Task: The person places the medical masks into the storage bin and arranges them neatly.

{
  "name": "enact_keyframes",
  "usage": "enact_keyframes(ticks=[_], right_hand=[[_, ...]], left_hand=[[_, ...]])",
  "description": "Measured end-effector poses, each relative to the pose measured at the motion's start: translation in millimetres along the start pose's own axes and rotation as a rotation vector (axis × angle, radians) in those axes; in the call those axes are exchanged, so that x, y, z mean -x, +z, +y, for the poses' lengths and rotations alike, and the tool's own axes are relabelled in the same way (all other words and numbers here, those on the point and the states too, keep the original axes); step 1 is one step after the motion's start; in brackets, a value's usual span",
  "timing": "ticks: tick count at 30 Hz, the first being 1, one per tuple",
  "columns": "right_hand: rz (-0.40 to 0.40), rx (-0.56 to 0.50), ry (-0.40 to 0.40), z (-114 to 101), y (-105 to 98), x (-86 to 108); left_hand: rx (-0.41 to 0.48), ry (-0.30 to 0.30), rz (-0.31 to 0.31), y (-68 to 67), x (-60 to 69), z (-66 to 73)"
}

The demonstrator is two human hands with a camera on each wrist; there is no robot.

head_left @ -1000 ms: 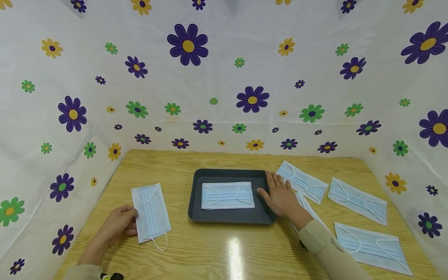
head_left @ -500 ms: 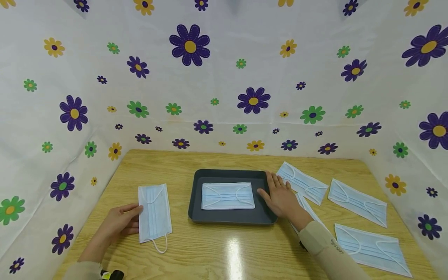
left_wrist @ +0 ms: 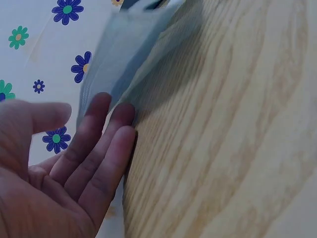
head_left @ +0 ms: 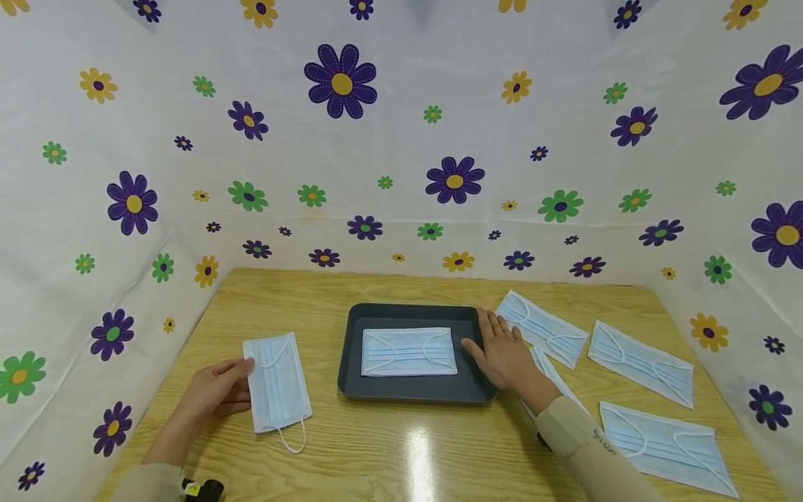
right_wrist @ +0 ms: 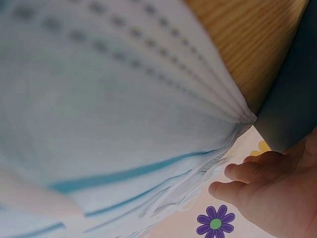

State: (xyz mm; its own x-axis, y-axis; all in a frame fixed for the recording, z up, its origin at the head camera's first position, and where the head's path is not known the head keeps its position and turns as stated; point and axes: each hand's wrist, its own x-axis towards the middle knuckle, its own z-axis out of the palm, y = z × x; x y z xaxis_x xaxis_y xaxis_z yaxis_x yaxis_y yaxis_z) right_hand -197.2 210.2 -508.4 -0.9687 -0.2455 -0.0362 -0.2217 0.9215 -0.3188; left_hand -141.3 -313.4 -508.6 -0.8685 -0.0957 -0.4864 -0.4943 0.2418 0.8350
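Note:
At the left, the left hand pinches the left edge of a light blue face mask, which stands roughly upright with one ear loop dangling at its lower end. In the left wrist view that mask is tilted off the wood beyond the fingers. A dark grey tray lies mid-table, with another mask flat inside it. Against the tray's right rim rests the right hand, its fingers extended. The right wrist view shows part of that hand beside the tray and a close mask.
Several masks lie on the right side of the wooden table, among them one behind the right hand, one farther right and one near the front. Another is partly under the right forearm. A flowered cloth encloses the back and sides.
The left hand has shifted slightly right with its mask, which straightened and then leaned a little again. The right hand and the tray stay where they were.

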Motion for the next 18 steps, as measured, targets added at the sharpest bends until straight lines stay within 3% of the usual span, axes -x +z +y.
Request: enact_keyframes(ticks=[8, 15, 18], right_hand=[[-0.001, -0.004, -0.006, 0.3, 0.5, 0.8], [0.000, -0.002, -0.008, 0.4, 0.3, 0.4], [0.001, 0.002, -0.007, 0.5, 0.1, 0.0]], left_hand=[[0.006, 0.063, 0.015, 0.5, -5.3, -1.1], [-0.058, 0.049, 0.075, 3.1, -5.9, 5.2], [-0.057, 0.040, 0.069, 2.6, -7.0, 7.0]])
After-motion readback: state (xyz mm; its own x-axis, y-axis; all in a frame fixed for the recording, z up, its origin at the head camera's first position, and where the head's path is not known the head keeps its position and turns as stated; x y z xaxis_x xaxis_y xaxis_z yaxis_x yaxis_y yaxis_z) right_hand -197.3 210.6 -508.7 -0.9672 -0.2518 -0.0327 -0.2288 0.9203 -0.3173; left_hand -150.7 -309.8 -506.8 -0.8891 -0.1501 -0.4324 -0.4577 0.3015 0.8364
